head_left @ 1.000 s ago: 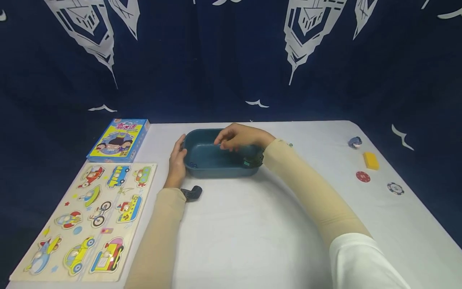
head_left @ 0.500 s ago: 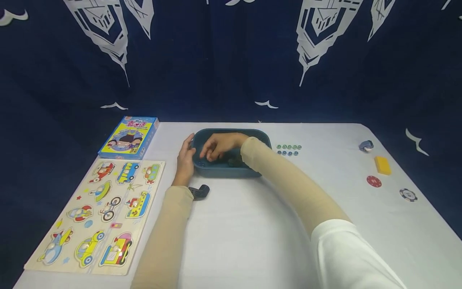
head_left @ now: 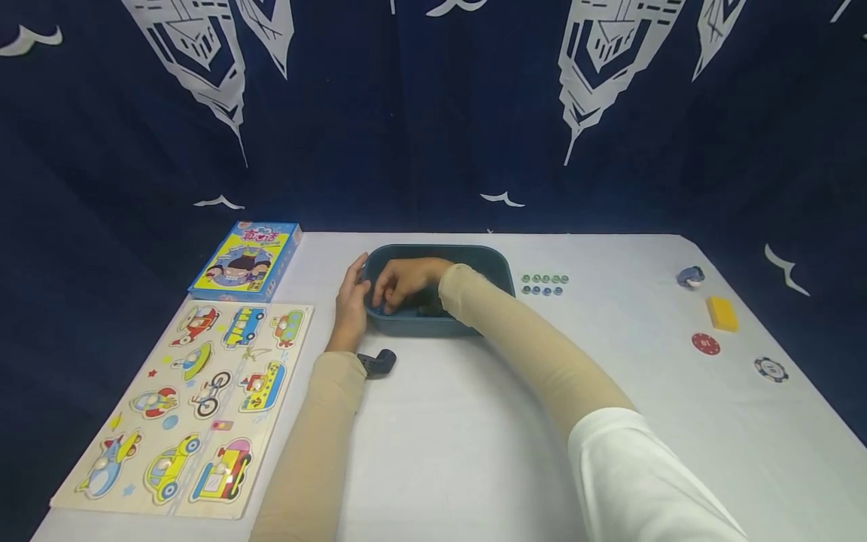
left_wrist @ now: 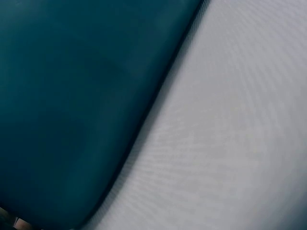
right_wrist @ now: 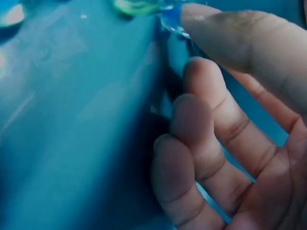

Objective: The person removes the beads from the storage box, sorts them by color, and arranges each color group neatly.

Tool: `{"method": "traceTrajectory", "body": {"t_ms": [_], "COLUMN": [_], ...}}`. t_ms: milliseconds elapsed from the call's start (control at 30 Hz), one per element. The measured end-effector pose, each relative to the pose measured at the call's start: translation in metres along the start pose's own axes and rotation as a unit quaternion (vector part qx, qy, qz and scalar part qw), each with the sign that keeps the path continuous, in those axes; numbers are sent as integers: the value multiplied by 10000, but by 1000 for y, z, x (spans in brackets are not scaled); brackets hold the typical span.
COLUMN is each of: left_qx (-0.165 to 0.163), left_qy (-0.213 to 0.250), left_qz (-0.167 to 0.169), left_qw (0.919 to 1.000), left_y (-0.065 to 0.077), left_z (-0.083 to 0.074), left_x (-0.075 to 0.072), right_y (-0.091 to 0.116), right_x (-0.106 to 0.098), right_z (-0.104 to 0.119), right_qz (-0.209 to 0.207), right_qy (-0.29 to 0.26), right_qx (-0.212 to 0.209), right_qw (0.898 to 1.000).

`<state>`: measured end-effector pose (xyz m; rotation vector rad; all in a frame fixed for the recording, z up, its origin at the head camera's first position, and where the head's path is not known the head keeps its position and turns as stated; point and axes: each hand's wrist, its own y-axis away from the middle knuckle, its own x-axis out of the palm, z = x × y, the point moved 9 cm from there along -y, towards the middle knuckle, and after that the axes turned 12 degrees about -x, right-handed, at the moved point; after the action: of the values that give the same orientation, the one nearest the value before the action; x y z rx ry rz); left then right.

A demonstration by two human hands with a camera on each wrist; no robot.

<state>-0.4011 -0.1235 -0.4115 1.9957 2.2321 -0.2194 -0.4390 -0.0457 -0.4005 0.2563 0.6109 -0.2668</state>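
"What's at the left end?"

"From my seat, I see the left hand [head_left: 350, 305] lying along the left end of the blue bin [head_left: 420, 326], fingers fairly straight. The bin's long axis runs left to right."

"And the glass piece?"

"Inside, towards that same end. The right hand [head_left: 409, 282] is nearest: its thumb [right_wrist: 211, 26] seems to touch the blue glass piece [right_wrist: 173, 21], three fingers [right_wrist: 172, 167] curl, but the index tip is hidden, so I can't tell if it's pinched."

"Farther right?"

"Beyond the bin's opposite end, a green row [head_left: 545, 278] behind a blue row [head_left: 536, 290]."

The right sleeve [head_left: 535, 346] partly hides the tub [head_left: 420, 325]; the right wrist view crops a green piece [right_wrist: 136, 6].
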Motion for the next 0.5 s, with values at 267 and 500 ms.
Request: {"method": "traceTrajectory", "body": {"t_ms": [267,500], "left_qx": [-38,19], "left_qy": [136,182], "left_qz": [91,100], "left_qw": [9999,9998], "left_y": [1,-2], "left_z": [1,4], "left_x": [1,1], "right_y": [-3,-2], "right_x": [7,6], "right_z": [6,4], "right_qz": [364,341], "right_qy": [442,570], "right_qx": [57,139], "right_qw": [9983,9977]}}
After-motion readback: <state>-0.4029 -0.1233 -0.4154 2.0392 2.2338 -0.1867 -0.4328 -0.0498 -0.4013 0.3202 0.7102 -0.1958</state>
